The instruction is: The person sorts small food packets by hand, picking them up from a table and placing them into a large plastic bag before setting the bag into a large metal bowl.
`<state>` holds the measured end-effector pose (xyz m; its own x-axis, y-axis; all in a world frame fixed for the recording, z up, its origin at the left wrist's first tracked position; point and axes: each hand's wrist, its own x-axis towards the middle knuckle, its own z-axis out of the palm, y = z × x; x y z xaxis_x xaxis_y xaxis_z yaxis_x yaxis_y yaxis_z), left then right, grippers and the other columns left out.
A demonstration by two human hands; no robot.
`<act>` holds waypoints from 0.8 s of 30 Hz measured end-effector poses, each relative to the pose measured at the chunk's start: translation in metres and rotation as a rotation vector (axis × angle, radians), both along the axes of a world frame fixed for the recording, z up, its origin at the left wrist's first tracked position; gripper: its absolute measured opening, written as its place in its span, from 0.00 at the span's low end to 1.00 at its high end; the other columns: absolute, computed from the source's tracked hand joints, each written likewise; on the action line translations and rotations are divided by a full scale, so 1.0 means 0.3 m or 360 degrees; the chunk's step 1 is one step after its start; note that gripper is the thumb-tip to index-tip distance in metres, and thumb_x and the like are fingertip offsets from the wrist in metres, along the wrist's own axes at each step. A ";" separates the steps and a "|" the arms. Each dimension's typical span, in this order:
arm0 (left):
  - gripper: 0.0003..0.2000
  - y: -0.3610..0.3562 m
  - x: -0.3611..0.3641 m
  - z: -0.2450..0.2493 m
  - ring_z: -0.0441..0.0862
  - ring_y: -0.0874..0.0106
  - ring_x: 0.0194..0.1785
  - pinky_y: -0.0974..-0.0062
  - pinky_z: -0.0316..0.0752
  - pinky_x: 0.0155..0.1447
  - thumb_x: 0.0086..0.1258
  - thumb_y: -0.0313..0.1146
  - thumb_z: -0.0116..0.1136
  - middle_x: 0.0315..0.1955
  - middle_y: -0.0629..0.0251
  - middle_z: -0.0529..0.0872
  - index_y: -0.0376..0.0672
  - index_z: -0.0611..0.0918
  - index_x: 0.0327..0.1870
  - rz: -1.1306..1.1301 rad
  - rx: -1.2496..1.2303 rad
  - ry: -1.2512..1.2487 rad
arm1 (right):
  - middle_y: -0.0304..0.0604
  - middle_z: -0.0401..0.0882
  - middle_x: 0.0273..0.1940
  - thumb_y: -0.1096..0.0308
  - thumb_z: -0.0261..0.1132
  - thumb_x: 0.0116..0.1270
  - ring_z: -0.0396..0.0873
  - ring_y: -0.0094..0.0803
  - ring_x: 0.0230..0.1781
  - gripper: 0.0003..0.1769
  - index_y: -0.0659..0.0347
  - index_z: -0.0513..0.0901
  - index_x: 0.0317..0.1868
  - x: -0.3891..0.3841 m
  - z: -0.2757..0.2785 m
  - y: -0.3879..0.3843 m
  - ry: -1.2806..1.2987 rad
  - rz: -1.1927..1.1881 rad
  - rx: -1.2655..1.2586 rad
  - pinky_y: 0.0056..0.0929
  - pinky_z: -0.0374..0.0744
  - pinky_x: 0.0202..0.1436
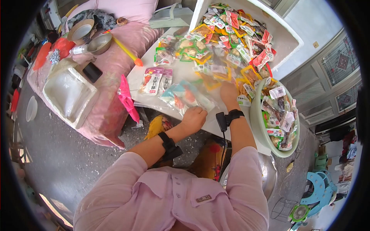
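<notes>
My left hand [194, 119] is closed on the near edge of a clear plastic bag [180, 95], which lies on the white table with blue and red showing through it. Up and to the right is my right hand [230, 93], at the near edge of the packet pile, beside a yellow-edged snack packet [211, 81]; its fingers are smeared by motion. Two purple-and-white packets [151, 81] lie left of the bag. Many small sealed food packets [227, 29] spill toward my hands from a tipped white foam box [287, 36].
At the right stands a pale green basin [256, 123] full of sealed packets. Left of the table is a pink-covered bed [110, 84] with a foam box [69, 92], metal bowls [99, 44] and a dark phone-like object [92, 72]. A bright pink plastic bag [127, 98] hangs at the table's left edge.
</notes>
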<state>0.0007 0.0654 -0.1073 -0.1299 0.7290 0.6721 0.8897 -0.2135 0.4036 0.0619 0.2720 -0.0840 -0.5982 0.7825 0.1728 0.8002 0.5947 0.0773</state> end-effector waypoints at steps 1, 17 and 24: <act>0.05 0.000 0.000 -0.001 0.72 0.61 0.27 0.66 0.68 0.30 0.44 0.26 0.53 0.21 0.61 0.71 0.42 0.72 0.23 0.0012 -0.0038 0.0002 | 0.49 0.76 0.34 0.66 0.49 0.57 0.74 0.39 0.39 0.11 0.61 0.73 0.36 0.013 0.018 -0.007 -0.0009 0.0021 0.0066 0.36 0.73 0.39; 0.03 -0.019 0.026 0.028 0.73 0.56 0.28 0.63 0.68 0.31 0.51 0.27 0.49 0.21 0.55 0.73 0.39 0.72 0.25 0.0089 -0.0306 -0.0280 | 0.33 0.70 0.23 0.69 0.52 0.61 0.67 0.17 0.19 0.05 0.61 0.73 0.31 0.411 0.095 -0.307 0.2282 -0.0121 -0.1193 0.16 0.66 0.19; 0.04 -0.029 0.039 0.045 0.73 0.55 0.31 0.63 0.68 0.34 0.53 0.28 0.47 0.24 0.53 0.75 0.38 0.73 0.27 0.0153 -0.0220 -0.0451 | 0.34 0.72 0.22 0.71 0.52 0.61 0.67 0.18 0.16 0.05 0.61 0.73 0.31 0.594 -0.029 -0.401 0.2591 -0.0351 -0.1584 0.16 0.64 0.14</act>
